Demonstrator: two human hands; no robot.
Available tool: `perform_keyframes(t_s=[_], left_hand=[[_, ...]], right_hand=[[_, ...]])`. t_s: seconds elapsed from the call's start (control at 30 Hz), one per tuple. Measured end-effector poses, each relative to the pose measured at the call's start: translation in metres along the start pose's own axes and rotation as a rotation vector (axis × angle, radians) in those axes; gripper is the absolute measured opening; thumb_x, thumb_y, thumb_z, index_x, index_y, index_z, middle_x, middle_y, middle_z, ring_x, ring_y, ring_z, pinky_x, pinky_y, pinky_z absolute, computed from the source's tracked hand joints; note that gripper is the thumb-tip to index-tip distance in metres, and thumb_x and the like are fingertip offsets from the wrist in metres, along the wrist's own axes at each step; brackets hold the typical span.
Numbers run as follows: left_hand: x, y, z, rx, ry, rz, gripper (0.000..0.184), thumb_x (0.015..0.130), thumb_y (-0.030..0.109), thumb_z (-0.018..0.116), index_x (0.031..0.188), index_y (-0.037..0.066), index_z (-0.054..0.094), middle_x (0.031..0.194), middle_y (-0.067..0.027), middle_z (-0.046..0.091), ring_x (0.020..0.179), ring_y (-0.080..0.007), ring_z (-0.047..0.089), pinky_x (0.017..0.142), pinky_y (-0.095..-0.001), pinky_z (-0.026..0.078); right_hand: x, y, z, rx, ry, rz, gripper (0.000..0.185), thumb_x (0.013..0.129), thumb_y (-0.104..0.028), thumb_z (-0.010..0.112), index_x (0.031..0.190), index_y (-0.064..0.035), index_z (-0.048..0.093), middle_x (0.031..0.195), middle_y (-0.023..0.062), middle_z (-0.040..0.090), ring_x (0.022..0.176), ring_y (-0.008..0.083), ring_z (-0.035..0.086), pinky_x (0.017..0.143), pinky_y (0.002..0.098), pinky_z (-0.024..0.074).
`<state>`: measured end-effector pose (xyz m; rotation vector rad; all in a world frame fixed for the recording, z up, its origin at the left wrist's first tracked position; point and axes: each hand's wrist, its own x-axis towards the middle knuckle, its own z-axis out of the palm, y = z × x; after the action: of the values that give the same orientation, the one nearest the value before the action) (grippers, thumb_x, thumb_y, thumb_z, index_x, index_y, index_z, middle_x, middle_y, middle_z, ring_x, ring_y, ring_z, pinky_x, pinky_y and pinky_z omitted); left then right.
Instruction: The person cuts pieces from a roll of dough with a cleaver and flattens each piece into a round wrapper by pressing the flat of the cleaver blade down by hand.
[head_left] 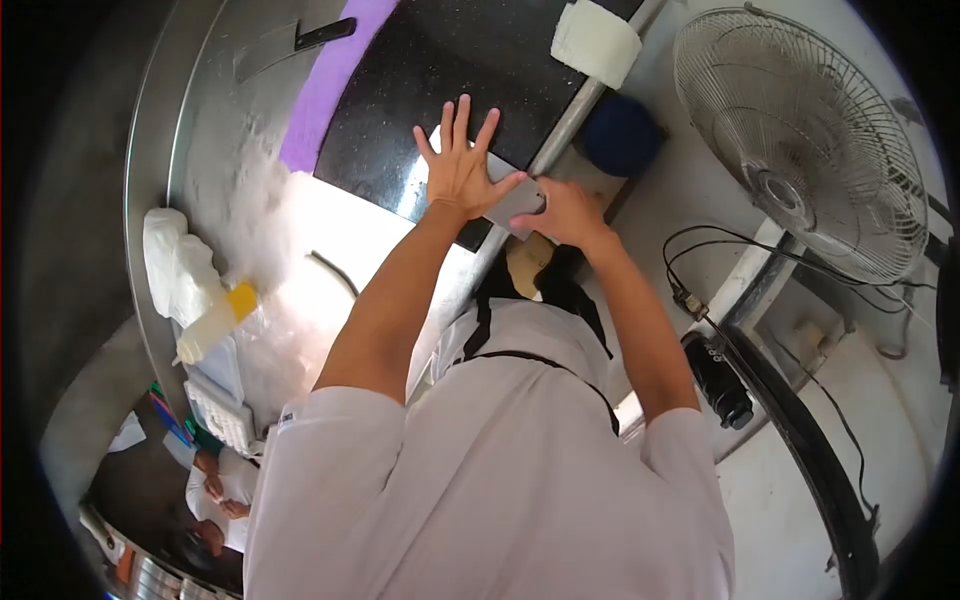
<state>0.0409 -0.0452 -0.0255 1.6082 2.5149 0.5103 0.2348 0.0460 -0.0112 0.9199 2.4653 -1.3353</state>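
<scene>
My left hand (458,172) lies with its fingers spread over the black board (400,120), its palm side at a flat grey metal blade (515,205). The blade is broad, like a cleaver's, with a small dark hole near one corner; any handle is hidden. At the blade's right end, my right hand (570,212) grips it between thumb and curled fingers. Whatever may be under the blade is out of sight. Along the board's left side runs a purple cloth (335,80).
A black-handled knife (325,34) rests upper left on the steel table (225,120). A folded white cloth (596,43) sits at the board's far right. Left are a yellow-capped bottle (215,325) and a white bag (178,255). A fan (800,140) stands right; another person (228,495) is lower left.
</scene>
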Motion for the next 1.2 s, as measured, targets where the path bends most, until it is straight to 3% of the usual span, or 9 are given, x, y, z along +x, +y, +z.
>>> perform_keyframes(t_s=[0.1,0.23,0.37,0.5,0.63,0.77,0.83,1.07,1.2], left_hand=[[-0.009,0.009,-0.009,0.162,-0.176,-0.018,0.104,0.077,0.082,0.061,0.164,0.036,0.026,0.173,-0.0096,0.013,0.159,-0.0367,0.011,0.115,-0.0790,0.008],[0.031,0.005,-0.010,0.242,-0.186,0.045,0.103,0.078,0.080,0.062,0.164,0.037,0.024,0.174,-0.0084,0.013,0.159,-0.0362,0.011,0.114,-0.0807,0.011],[0.076,-0.004,-0.005,0.224,-0.085,0.125,0.101,0.081,0.080,0.060,0.164,0.036,0.025,0.173,-0.0098,0.016,0.159,-0.0366,0.011,0.113,-0.0820,0.012],[0.041,-0.006,-0.002,0.195,-0.118,0.185,0.104,0.078,0.078,0.063,0.164,0.031,0.028,0.173,-0.0111,0.017,0.159,-0.0372,0.010,0.112,-0.0825,0.010],[0.038,0.005,-0.014,0.191,-0.334,0.200,0.113,0.065,0.085,0.068,0.161,0.038,0.033,0.173,-0.0079,0.017,0.159,-0.0403,0.010,0.109,-0.0832,0.012],[0.062,0.000,-0.007,0.151,-0.149,0.230,0.108,0.067,0.083,0.068,0.160,0.036,0.038,0.171,-0.0072,0.023,0.157,-0.0369,0.018,0.108,-0.0826,0.015],[0.076,-0.009,-0.001,0.100,-0.070,0.269,0.111,0.068,0.084,0.067,0.161,0.036,0.033,0.171,-0.0071,0.024,0.156,-0.0383,0.018,0.108,-0.0832,0.014],[0.037,-0.006,-0.010,0.083,-0.266,0.347,0.111,0.067,0.081,0.070,0.162,0.039,0.031,0.174,-0.0111,0.012,0.159,-0.0439,0.006,0.110,-0.0843,0.010],[0.059,-0.003,-0.006,0.108,-0.351,0.418,0.111,0.067,0.085,0.066,0.162,0.039,0.031,0.174,-0.0071,0.015,0.158,-0.0443,0.009,0.106,-0.0876,0.010]], right_hand=[[-0.009,-0.025,-0.017,-0.114,0.006,0.110,0.069,0.066,-0.044,0.092,0.108,0.0003,0.062,0.100,0.0257,0.073,0.098,0.0447,0.070,0.084,0.0517,0.0549],[0.000,-0.018,-0.014,-0.054,0.066,0.138,0.070,0.065,-0.041,0.093,0.107,0.0012,0.057,0.098,0.0274,0.072,0.098,0.0463,0.070,0.084,0.0524,0.0554],[0.036,-0.006,-0.027,-0.054,0.221,-0.074,0.077,0.067,-0.047,0.093,0.111,0.0044,0.056,0.094,0.0297,0.071,0.092,0.0500,0.069,0.079,0.0519,0.0564],[0.019,-0.009,-0.010,0.017,0.046,-0.063,0.090,0.064,-0.049,0.093,0.125,0.0050,0.055,0.100,0.0296,0.072,0.095,0.0486,0.070,0.083,0.0488,0.0581],[0.002,-0.021,0.005,-0.008,0.015,0.106,0.085,0.066,-0.049,0.092,0.125,-0.0011,0.053,0.095,0.0285,0.071,0.094,0.0489,0.070,0.088,0.0538,0.0551],[0.029,-0.013,-0.018,-0.014,0.058,0.102,0.080,0.069,-0.049,0.091,0.121,-0.0014,0.053,0.093,0.0279,0.071,0.092,0.0497,0.070,0.083,0.0544,0.0557],[0.036,-0.005,-0.013,0.005,0.202,-0.064,0.077,0.069,-0.048,0.091,0.117,-0.0011,0.053,0.090,0.0275,0.070,0.090,0.0490,0.070,0.078,0.0542,0.0563],[-0.006,-0.024,0.011,0.045,0.110,0.028,0.080,0.069,-0.047,0.091,0.123,0.0000,0.055,0.094,0.0283,0.071,0.093,0.0502,0.069,0.081,0.0507,0.0569],[0.001,-0.019,0.009,0.071,0.133,0.148,0.078,0.069,-0.048,0.092,0.121,-0.0016,0.056,0.091,0.0248,0.071,0.090,0.0471,0.070,0.077,0.0496,0.0570]])
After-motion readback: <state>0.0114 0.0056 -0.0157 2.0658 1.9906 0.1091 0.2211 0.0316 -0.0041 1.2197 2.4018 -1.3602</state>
